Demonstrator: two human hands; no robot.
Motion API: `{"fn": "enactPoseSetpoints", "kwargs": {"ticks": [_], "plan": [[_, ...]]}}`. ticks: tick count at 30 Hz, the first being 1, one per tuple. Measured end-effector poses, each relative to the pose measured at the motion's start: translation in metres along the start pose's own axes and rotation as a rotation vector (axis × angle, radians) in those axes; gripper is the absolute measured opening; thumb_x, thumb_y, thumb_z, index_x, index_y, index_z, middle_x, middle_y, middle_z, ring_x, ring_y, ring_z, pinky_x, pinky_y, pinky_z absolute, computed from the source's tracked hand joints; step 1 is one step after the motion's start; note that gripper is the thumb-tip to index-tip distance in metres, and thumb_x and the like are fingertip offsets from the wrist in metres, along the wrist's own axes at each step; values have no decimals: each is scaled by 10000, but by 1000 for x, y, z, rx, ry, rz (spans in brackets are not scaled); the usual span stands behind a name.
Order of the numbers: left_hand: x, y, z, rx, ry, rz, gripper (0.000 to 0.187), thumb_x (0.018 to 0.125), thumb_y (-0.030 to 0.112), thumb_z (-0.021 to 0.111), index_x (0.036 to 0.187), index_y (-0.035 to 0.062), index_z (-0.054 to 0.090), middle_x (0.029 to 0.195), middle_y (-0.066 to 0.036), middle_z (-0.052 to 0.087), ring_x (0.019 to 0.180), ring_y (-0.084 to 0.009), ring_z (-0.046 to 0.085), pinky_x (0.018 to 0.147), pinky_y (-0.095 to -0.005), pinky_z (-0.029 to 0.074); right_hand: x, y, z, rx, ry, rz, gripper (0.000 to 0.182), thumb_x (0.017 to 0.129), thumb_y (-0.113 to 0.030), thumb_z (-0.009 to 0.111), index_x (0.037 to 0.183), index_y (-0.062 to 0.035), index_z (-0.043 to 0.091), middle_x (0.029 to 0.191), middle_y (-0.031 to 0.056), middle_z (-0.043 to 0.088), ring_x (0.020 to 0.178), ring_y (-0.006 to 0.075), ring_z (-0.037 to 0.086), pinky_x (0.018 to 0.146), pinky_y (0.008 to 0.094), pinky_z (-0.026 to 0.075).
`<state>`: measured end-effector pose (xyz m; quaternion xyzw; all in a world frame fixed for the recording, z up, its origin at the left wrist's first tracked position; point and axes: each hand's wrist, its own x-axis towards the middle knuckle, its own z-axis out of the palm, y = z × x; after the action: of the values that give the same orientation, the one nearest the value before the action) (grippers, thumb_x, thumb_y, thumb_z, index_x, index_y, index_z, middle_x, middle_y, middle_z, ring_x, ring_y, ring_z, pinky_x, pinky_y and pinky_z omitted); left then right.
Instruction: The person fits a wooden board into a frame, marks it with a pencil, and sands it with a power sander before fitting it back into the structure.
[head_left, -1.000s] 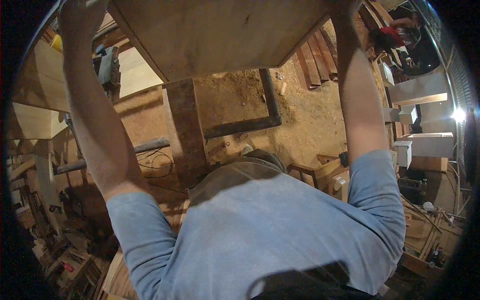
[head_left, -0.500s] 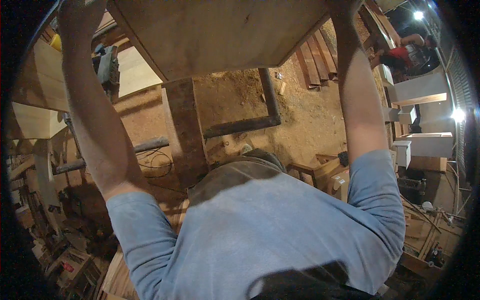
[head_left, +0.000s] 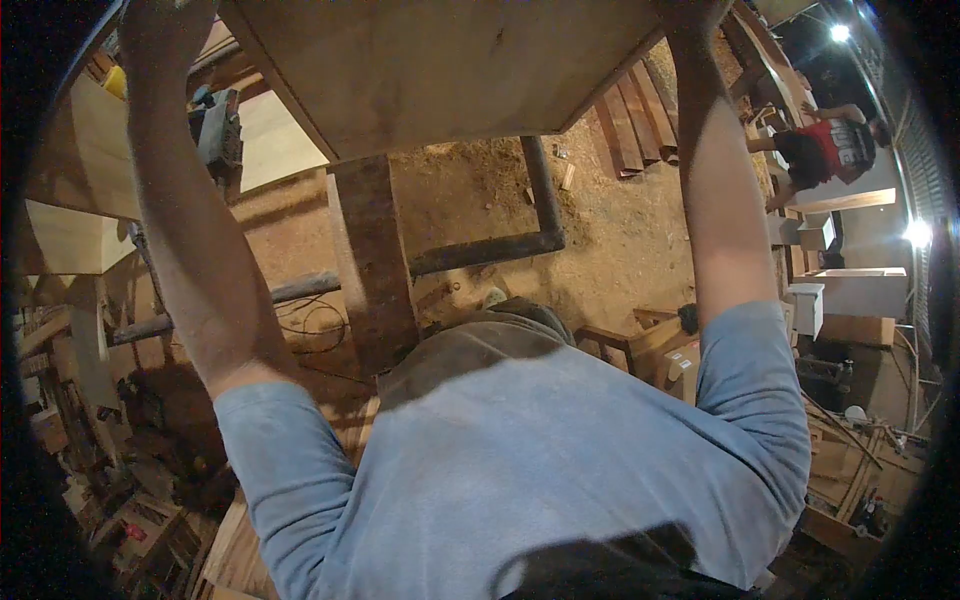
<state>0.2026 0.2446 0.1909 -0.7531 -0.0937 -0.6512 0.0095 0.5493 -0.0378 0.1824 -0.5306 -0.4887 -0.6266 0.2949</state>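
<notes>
A large pale wooden panel (head_left: 440,75) with a narrow edge along its sides fills the top middle of the view, close in front of me. My left hand (head_left: 168,14) is at the top border by the panel's left side, mostly cut off. On the opposite side, my right hand (head_left: 690,12) reaches the panel's right edge, also cut off by the frame. The fingers of both hands are hidden, so I cannot tell how they touch the panel. Both forearms stretch forward. Below the panel, a brown wooden plank (head_left: 375,265) runs toward my body.
A dark metal bar frame (head_left: 490,250) lies over the sawdust-covered floor. Reddish boards (head_left: 635,125) are stacked at the right. A dark clamp-like tool (head_left: 217,135) sits at the left. Beyond the white cabinets (head_left: 860,293), a person in a red and black shirt (head_left: 835,145) is at far right.
The person at the far right has shifted and straightened, with an arm now stretched out. The panel and my arms are almost unchanged, the view having moved slightly.
</notes>
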Motion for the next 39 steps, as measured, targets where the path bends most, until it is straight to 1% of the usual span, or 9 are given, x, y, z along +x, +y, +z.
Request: {"fn": "enactPoseSetpoints", "kwargs": {"ticks": [3,5,7,13,22,30,33,35,39], "plan": [[-4,-22,-5,78,-90,43,293,704,122,705,629,-32,467,770,-252,543,743,-387,538,713,-548,393,-4,6,0,36,-17,27,296,798,-129,538,1073,-33,591,1055,173,594,1028,343,545,923,423,385],[-9,-39,-9,398,-158,421,278,965,255,511,1194,174,646,999,-109,636,821,-231,609,831,-329,486,-3,5,2,-37,-41,32,308,785,-115,547,1080,-33,586,1059,173,593,1022,342,547,926,429,384],[-71,-42,8,258,136,149,400,695,318,835,945,58,661,1028,-143,645,917,-338,632,816,-428,492,-8,7,7,-42,4,37,321,777,-112,552,1087,-33,582,1065,171,592,1032,340,544,935,429,382],[-217,-2,20,-82,-449,-832,428,898,390,626,1076,0,626,958,-206,654,935,-328,642,805,-409,488,-10,-1,2,2,7,73,358,743,-113,580,1091,-30,569,1075,163,584,1068,339,527,956,431,381],[-215,9,24,-53,-329,-802,333,881,324,634,850,-2,696,772,-207,666,731,-355,666,669,-397,505,-13,7,8,-21,62,-9,331,790,-181,650,1100,-73,606,1120,93,625,1028,267,575,944,406,400],[-247,1,18,-387,-784,-1034,293,874,142,605,1143,26,588,918,-179,679,736,-288,679,665,-366,514,-12,13,-11,129,-13,-77,357,814,-134,642,1154,-45,581,1087,89,625,1051,292,555,933,421,411],[-246,6,15,-297,-738,-907,259,893,169,583,1109,27,606,919,-160,676,814,-264,670,707,-380,512,-62,-11,-22,107,40,131,299,847,-144,643,1108,-11,581,980,100,618,976,266,572,867,390,447],[-251,4,10,-336,-765,-988,265,902,194,573,1106,29,607,937,-166,675,850,-265,668,729,-387,511,-106,-36,-27,811,-38,1076,480,854,-203,677,1216,16,450,1053,98,571,930,203,530,896,383,443],[-256,-12,14,-271,-757,-714,288,930,261,536,1081,28,612,954,-225,661,896,-368,648,745,-423,507,-204,-38,-25,594,-479,1171,391,901,-197,610,1178,42,475,1014,80,563,915,187,509,854,336,439]]}}
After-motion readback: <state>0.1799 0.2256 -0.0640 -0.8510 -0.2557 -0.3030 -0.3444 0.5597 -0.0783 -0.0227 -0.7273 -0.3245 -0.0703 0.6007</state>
